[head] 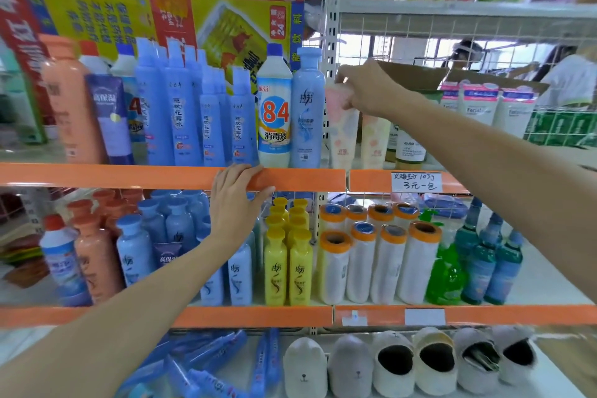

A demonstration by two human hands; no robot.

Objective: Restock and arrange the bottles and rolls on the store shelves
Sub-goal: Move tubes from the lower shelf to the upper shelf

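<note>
My right hand (363,87) pinches the top of a pink and white tube (341,132) standing on the upper shelf, just right of a light blue bottle (307,107) and the white "84" bottle (274,110). A second peach tube (374,142) stands beside it. My left hand (239,197) grips the orange front rail (129,176) of that upper shelf, fingers curled over its edge. On the shelf below stand yellow bottles (287,265), blue bottles (135,249) and several white rolls with orange caps (378,262).
Tall blue spray bottles (181,113) and an orange bottle (69,100) crowd the upper shelf's left. Green and teal bottles (478,262) stand lower right. Slippers (413,362) and blue packets (200,362) fill the bottom shelf. Behind the wire back panel (452,39), people work at another shelf.
</note>
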